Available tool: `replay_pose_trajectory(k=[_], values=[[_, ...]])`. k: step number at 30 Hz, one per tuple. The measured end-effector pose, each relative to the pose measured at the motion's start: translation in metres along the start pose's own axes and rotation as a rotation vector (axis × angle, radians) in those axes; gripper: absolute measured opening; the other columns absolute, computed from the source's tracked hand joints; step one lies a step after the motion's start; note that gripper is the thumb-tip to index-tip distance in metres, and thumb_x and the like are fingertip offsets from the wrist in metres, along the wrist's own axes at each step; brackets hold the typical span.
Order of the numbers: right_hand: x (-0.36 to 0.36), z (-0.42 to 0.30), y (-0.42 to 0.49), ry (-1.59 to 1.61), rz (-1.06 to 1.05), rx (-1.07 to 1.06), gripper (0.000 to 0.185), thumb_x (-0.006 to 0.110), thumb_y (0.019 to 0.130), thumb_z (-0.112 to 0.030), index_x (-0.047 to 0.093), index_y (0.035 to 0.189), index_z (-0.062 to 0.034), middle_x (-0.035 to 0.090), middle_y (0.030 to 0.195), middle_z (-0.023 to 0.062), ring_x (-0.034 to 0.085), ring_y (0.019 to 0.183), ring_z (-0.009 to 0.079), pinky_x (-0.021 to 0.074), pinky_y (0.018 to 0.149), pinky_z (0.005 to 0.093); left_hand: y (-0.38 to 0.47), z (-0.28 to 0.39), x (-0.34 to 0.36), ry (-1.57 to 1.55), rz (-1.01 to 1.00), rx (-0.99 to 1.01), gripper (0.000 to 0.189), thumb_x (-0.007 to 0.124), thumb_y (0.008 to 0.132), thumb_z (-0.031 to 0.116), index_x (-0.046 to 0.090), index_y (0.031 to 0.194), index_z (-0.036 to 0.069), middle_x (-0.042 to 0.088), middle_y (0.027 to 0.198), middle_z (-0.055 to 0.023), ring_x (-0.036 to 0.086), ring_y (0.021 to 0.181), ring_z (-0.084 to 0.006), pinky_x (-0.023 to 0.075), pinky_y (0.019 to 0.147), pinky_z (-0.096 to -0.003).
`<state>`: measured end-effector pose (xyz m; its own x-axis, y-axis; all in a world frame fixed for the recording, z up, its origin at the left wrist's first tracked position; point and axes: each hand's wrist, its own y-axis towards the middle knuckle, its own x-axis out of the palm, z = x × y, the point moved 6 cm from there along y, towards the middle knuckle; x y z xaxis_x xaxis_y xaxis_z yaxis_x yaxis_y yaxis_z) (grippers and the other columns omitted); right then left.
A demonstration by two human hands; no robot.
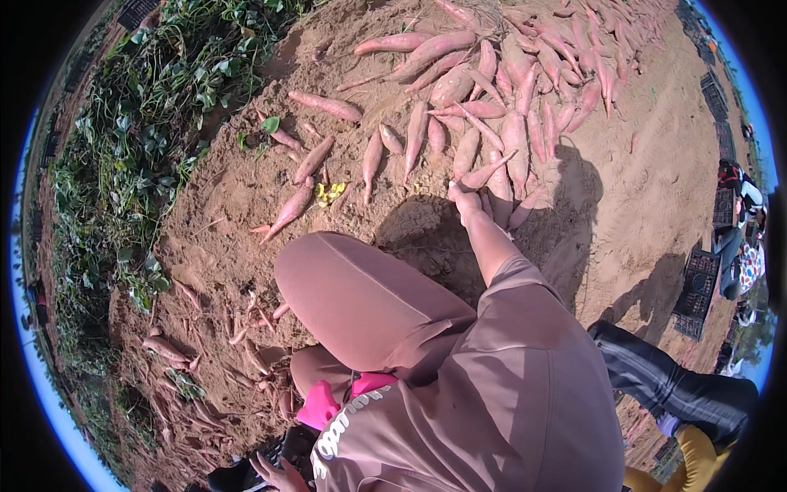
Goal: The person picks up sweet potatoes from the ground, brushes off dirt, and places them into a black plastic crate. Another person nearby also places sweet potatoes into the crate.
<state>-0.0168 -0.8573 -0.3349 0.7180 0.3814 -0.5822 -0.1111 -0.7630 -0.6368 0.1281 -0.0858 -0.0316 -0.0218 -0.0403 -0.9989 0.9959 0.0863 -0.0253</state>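
My right hand reaches forward at the near edge of the heap and grips the thick end of a pink-skinned sweet potato, whose thin tail points up and right. Many more sweet potatoes lie close together beyond it on sandy soil. A few separate ones, such as a sweet potato beside yellow leaves, lie to the left. My left hand is low at the bottom edge, fingers spread, near a black shoe; it appears to hold nothing and is partly cut off.
Green vines cover the ground at left, with small roots scattered below. Black plastic crates line the right side, near other people. A person's dark trouser leg is close at lower right. Pink fabric lies by my lap.
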Motion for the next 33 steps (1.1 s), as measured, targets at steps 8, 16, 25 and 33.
replay_pose_trajectory(k=[8,16,25,33], values=[[-0.007,0.000,0.002,-0.119,0.023,-0.369,0.050,0.074,0.064,-0.020,0.055,0.105,0.0038,0.062,0.100,0.0217,0.060,0.096,0.0330,0.0475,0.085,0.0389,0.048,0.101,0.007,0.017,-0.207,0.247,0.040,0.058,0.084,0.039,0.058,0.091,0.000,0.051,0.095,-0.0192,0.051,0.081,-0.0348,0.0457,0.067,-0.0413],[-0.116,0.003,-0.005,-0.310,0.115,-0.486,0.069,0.072,0.062,-0.030,0.053,0.115,0.0089,0.044,0.132,0.0276,0.041,0.125,0.0409,0.0354,0.106,0.0414,0.055,0.139,0.017,0.057,-0.287,0.344,0.037,0.060,0.083,0.033,0.059,0.098,-0.001,0.049,0.106,-0.0208,0.050,0.092,-0.0366,0.0459,0.075,-0.0420],[-0.094,0.005,0.070,-0.203,-0.033,-0.175,0.071,0.078,0.062,-0.032,0.056,0.120,0.0024,0.051,0.127,0.0236,0.051,0.117,0.0291,0.0434,0.095,0.0330,0.046,0.144,0.018,0.059,-0.293,0.373,0.037,0.063,0.082,0.026,0.059,0.107,-0.001,0.048,0.119,-0.0227,0.050,0.105,-0.0386,0.0461,0.084,-0.0428],[-0.081,-0.002,0.034,-0.735,-0.403,-0.395,0.089,0.082,0.053,-0.042,0.054,0.134,-0.0151,0.020,0.150,0.0238,0.029,0.136,0.0402,0.0322,0.111,0.0378,0.020,0.141,0.021,0.018,-0.313,0.401,0.040,0.065,0.080,0.020,0.059,0.114,-0.001,0.046,0.130,-0.0243,0.050,0.116,-0.0404,0.0463,0.092,-0.0436]])
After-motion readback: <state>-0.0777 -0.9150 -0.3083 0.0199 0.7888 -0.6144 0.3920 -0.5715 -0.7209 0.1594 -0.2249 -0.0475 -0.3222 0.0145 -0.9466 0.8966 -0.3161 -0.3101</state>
